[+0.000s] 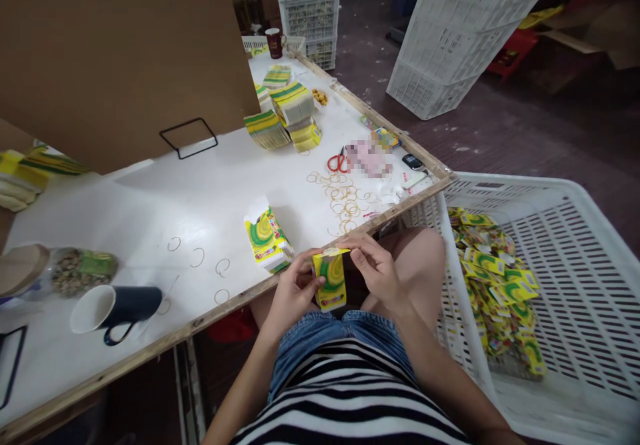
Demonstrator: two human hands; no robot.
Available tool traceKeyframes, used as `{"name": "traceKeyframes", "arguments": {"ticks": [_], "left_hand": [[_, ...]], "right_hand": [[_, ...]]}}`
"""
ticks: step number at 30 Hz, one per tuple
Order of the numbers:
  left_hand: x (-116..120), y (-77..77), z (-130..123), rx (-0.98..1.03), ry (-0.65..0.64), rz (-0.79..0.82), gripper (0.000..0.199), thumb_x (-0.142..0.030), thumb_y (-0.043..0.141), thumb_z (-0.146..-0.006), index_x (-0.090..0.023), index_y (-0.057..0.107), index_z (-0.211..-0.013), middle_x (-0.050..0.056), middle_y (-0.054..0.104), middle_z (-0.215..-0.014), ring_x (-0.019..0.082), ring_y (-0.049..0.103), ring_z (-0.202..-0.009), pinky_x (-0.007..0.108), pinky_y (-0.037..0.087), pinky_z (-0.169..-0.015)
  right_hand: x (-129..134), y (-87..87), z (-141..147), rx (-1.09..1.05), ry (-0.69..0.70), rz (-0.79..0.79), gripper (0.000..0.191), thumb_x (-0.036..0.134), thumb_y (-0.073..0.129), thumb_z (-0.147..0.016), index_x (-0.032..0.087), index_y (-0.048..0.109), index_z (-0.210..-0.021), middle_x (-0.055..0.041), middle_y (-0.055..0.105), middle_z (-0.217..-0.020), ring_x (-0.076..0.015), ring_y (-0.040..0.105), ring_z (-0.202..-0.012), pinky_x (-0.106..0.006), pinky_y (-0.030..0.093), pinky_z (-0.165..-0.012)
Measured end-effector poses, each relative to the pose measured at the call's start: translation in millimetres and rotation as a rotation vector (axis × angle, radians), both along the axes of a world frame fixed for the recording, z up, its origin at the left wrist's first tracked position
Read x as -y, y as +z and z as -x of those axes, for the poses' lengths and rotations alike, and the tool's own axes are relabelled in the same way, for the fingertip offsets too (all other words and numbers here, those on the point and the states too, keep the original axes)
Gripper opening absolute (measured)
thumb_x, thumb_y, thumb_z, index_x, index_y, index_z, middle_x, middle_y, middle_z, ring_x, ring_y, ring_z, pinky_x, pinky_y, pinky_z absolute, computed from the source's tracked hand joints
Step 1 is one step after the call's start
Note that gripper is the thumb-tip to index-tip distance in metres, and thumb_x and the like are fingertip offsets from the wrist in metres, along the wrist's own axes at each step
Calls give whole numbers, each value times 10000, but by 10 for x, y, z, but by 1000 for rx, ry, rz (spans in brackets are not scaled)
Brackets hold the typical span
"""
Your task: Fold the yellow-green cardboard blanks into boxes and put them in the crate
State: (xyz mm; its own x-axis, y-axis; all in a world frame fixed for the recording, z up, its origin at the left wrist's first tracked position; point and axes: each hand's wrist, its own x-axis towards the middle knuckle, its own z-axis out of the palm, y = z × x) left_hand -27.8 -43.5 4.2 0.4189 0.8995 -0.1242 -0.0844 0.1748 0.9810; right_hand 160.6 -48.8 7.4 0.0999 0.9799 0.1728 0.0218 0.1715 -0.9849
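Note:
Above my lap, just off the table's front edge, my left hand (pixel 299 290) grips a small yellow-green cardboard box (pixel 331 283) by its side, with the thumb across its front. The fingers of my right hand (pixel 376 268) are at the top flap of the same box, pinching or pressing its right end. A stack of flattened matching boxes (pixel 267 235) lies on the table close to my left hand. Loose rubber bands (pixel 345 198) are scattered beyond my hands.
A white plastic crate (pixel 575 285) holding many small boxes stands at my right. The table (pixel 200 185) carries bundled cartons (pixel 293 105), red-handled scissors (pixel 339 162), a dark mug (pixel 133 305) and a jar (pixel 83 271). Stacked white crates (pixel 450 38) stand on the floor behind.

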Motion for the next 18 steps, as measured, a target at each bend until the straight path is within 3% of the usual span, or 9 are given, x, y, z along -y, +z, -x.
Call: {"name": "traceKeyframes", "arguments": {"ticks": [4, 7, 9, 14, 18], "left_hand": [[-23, -19, -36, -184, 50, -107, 425, -224, 611, -856, -218, 552, -1277, 68, 688, -1115, 182, 696, -887, 273, 563, -771], [-25, -15, -54, -225, 47, -154, 451, -194, 566, -871, -218, 522, -1319, 79, 658, -1195, 187, 685, -955, 298, 557, -826], [-20, 0, -59, -208, 39, -161, 463, -197, 564, -877, -217, 506, -1336, 96, 646, -1231, 209, 671, -1023, 328, 550, -872], [-12, 47, -62, -47, -16, -79, 511, -285, 628, -870, -203, 481, -1352, 150, 654, -1228, 268, 655, -1079, 380, 546, -896], [-23, 55, -71, 32, -38, 0, 563, -311, 654, -861, -204, 437, -1369, 160, 631, -1264, 278, 651, -1088, 386, 542, -898]], "right_hand": [[-14, 42, -54, -50, 147, 149, 243, 402, 623, -864, 227, 711, -1009, -52, 705, -973, -215, 640, -865, -356, 512, -802], [-14, 15, -25, -60, 228, 272, 403, 304, 679, -796, 222, 605, -1183, -26, 718, -921, -187, 651, -814, -307, 507, -742], [-16, -10, 0, -33, 230, 317, 477, 269, 668, -783, 214, 543, -1239, -7, 719, -843, -175, 648, -757, -290, 495, -702], [-28, -16, 15, 90, 157, 335, 456, 264, 644, -773, 205, 530, -1210, 64, 626, -605, -136, 560, -531, -240, 430, -552], [-40, -2, 31, 156, 165, 298, 384, 259, 609, -800, 218, 527, -1173, 67, 618, -590, -136, 551, -507, -233, 418, -532]]}}
